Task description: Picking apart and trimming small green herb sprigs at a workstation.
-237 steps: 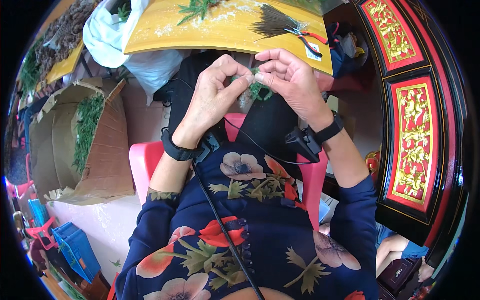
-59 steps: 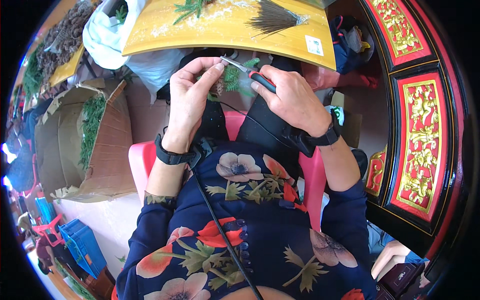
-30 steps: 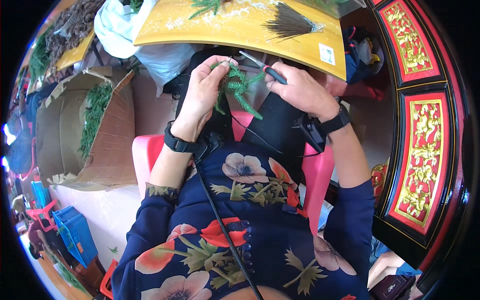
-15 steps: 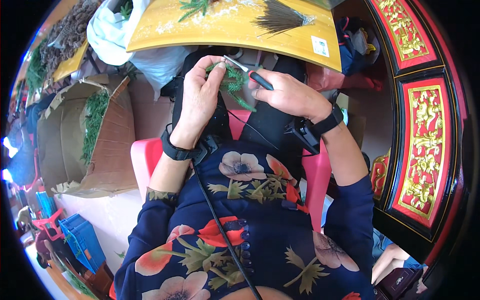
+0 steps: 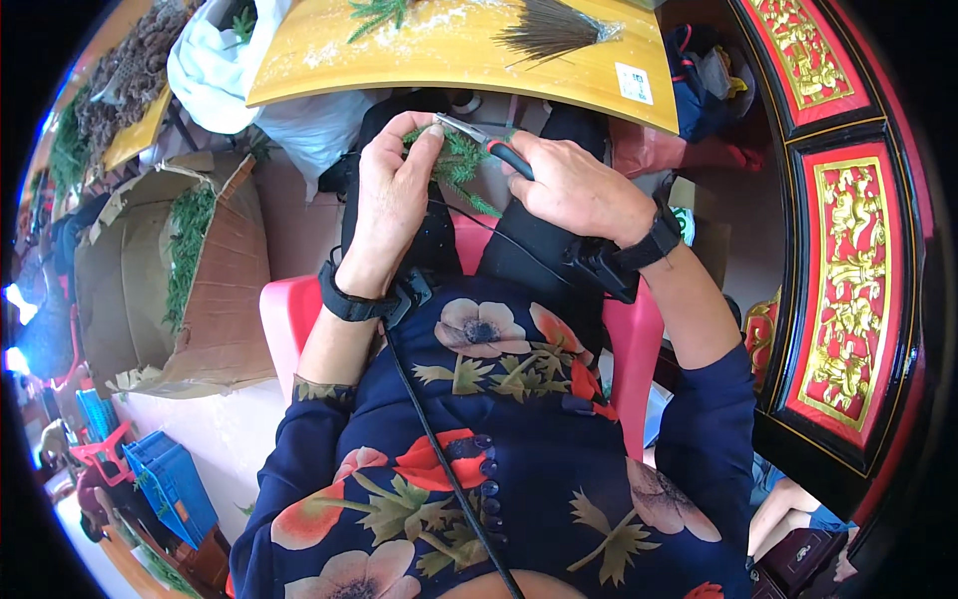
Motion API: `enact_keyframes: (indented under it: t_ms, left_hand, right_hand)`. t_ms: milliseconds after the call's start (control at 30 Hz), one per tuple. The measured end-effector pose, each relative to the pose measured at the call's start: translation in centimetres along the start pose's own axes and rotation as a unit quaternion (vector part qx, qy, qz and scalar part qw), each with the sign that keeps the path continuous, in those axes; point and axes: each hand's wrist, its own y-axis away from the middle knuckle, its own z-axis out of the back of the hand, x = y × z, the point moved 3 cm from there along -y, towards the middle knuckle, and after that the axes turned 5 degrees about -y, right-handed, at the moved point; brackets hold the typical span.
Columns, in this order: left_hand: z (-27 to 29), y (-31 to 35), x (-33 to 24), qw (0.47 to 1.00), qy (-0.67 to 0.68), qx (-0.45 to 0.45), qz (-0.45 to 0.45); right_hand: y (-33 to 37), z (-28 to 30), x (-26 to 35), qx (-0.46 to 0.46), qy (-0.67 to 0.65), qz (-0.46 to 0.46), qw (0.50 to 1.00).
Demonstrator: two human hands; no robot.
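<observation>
Pinched between the thumb and fingers of my left hand [image 5: 391, 185] is a green artificial pine sprig [image 5: 461, 165], which hangs down over my lap. My right hand [image 5: 589, 190] is closed round a pair of pliers [image 5: 509, 157] with black and red handles. The metal jaws point left and reach the sprig's end at my left fingertips. Whether they grip the stem there is too small to tell.
Beyond my hands is a yellow table [image 5: 449, 80] with a bundle of thin brown wires [image 5: 554, 30] and another green sprig [image 5: 377, 15]. A torn cardboard box [image 5: 225, 290] holding greenery stands left, near a blue crate [image 5: 172, 484]. A carved red-and-gold panel [image 5: 846, 290] rises at right.
The pliers and my right hand have shifted slightly left, bringing the jaws closer over my left fingertips. My left hand has moved only a little, still holding the sprig.
</observation>
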Motion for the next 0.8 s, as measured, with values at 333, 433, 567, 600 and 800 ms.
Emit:
enact_keyframes:
  t_ms: [333,433,567,600,800]
  left_hand:
    - [-0.2,0.1,-0.5,0.999,0.041,0.027,0.022]
    - [0.0,0.1,-0.4,0.998,0.041,0.035,0.026]
    - [0.1,0.0,0.0,0.998,0.027,0.042,0.035]
    - [0.1,0.1,-0.1,0.999,0.020,0.032,0.027]
    - [0.5,-0.2,-0.1,0.997,-0.059,-0.033,-0.031]
  right_hand:
    - [0.5,0.9,0.2,-0.045,0.059,0.001,0.997]
    - [0.7,1.4,0.1,-0.060,0.121,0.012,0.991]
    - [0.7,1.3,0.0,-0.073,0.150,0.012,0.986]
    - [0.7,1.0,0.0,-0.072,0.150,0.012,0.986]
    - [0.6,-0.9,-0.2,-0.070,-0.009,0.022,0.997]
